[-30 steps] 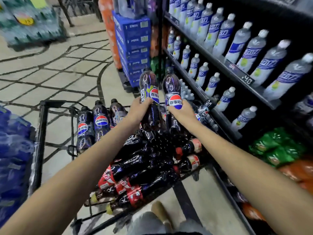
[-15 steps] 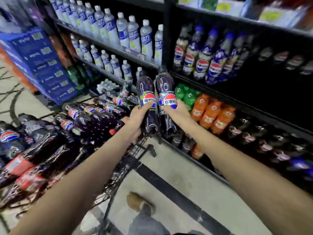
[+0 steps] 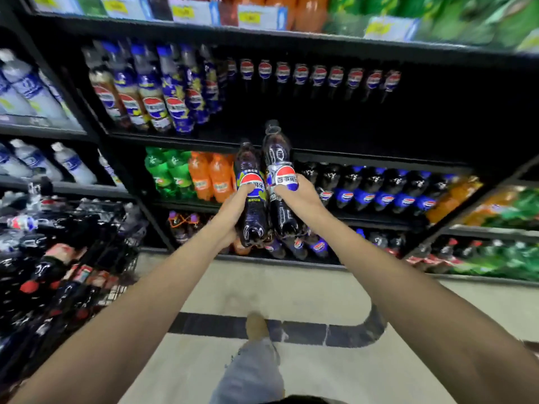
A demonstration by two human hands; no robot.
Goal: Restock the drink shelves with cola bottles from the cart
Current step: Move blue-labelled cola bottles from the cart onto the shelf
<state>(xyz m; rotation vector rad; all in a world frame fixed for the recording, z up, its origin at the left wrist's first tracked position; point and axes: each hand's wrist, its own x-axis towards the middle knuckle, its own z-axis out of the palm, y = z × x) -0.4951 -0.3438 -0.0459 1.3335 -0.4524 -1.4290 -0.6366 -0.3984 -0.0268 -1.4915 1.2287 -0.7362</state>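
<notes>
left hand (image 3: 233,211) curls round the left bottle (image 3: 254,221) at its label, with the base below the fingers and the neck above. right hand (image 3: 297,196) wraps the right bottle (image 3: 278,158) likewise, slightly higher. both bottles are upright and touching side by side, held in the air before the shelves (image 3: 350,158). the cart (image 3: 122,275), at left, holds lying bottles.

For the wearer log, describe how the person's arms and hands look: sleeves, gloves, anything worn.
Both arms are bare as far as the frame shows: no sleeve edge appears on the left forearm or the right forearm. The left hand and right hand are ungloved, with no watch, bracelet or ring visible on the sides that face the camera.
</notes>
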